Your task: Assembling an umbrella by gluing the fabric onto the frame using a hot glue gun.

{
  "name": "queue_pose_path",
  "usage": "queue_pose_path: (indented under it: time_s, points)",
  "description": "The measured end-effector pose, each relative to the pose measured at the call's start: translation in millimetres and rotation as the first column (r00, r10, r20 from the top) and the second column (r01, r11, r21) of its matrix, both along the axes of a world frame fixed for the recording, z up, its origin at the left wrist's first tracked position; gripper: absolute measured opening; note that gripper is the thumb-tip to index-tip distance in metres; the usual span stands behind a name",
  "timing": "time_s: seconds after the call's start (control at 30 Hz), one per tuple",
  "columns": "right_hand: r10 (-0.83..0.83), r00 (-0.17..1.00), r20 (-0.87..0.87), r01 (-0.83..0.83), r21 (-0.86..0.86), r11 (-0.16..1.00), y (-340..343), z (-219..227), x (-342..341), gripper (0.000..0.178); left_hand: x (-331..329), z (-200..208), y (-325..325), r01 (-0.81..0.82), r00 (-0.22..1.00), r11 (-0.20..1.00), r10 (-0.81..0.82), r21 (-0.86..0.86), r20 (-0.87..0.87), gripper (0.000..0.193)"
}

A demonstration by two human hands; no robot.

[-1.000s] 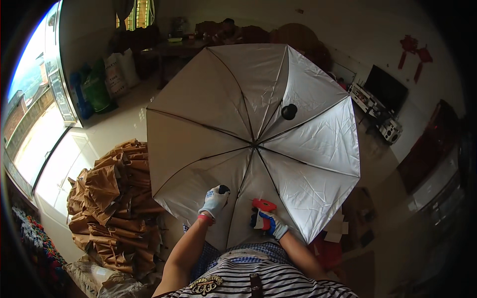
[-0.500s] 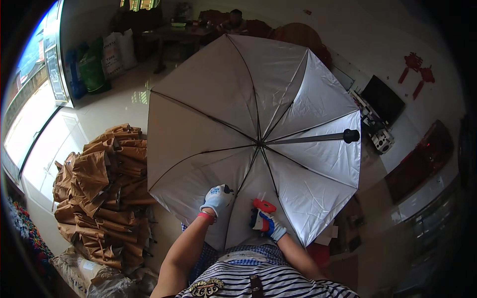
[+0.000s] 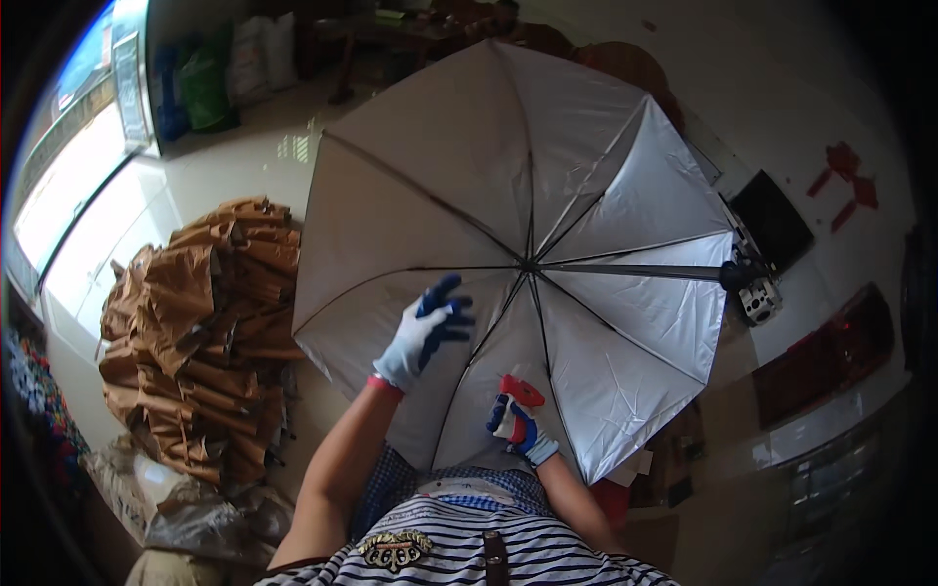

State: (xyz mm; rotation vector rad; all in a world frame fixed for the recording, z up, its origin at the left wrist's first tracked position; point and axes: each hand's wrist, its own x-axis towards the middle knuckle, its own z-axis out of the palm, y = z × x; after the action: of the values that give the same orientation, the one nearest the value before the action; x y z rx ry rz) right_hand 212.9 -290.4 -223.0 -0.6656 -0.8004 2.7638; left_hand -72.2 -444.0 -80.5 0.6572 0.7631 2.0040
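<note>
A large silver-grey umbrella (image 3: 420, 215) lies spread in front of me, its ribs and the inside of its canopy facing me. Its shaft (image 3: 635, 272) points right and ends in a black handle. Over the lower left panels my left hand (image 3: 422, 337), in a white and blue glove, has its fingers spread and holds nothing. In a similar glove with a red patch, my right hand (image 3: 523, 430) grips a small red hand tool (image 3: 523, 391) near the canopy's lower edge. The tool's exact kind is unclear.
Brown folded umbrellas (image 3: 195, 332) are heaped on the floor at left, with plastic-wrapped sacks (image 3: 186, 503) nearer me. Several bags, a green one (image 3: 205, 93) among them, stand by the bright doorway. A dark screen (image 3: 772, 223) is at right; a person (image 3: 505, 15) is at the back.
My left hand has gone from closed at the canopy to raised with fingers spread. The right hand still grips the red tool. The view has shifted, and the umbrella is tilted slightly differently.
</note>
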Motion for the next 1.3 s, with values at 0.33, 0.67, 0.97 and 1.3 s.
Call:
queue_pose_path:
  time_s: [0.33, 0.67, 0.97, 1.3]
  points:
    - [0.091, 0.995, -0.040, -0.087, 0.097, 0.991, -56.7, -19.0, -23.5, 0.036, -314.3, 40.8, -194.4, -0.741, 0.645, 0.578, 0.474, 0.341, 0.599, 0.042]
    - [0.061, 0.998, 0.022, -0.063, 0.095, 0.993, -59.6, -32.0, -35.9, 0.035, -397.7, -22.4, -186.3, -0.685, 0.674, 0.653, 0.400, 0.323, 0.621, 0.030]
    - [0.022, 0.987, 0.162, -0.038, 0.095, 0.995, -48.0, -36.4, -74.5, 0.042, -518.4, -88.5, -149.6, -0.761, 0.585, 0.484, 0.800, 0.432, 0.133, 0.033]
    - [-0.005, 0.990, 0.142, 0.001, 0.030, 1.000, -12.2, -44.8, -86.8, 0.048, -502.7, -55.5, -130.3, -0.762, -0.639, 0.149, -0.018, 0.630, -0.769, 0.066]
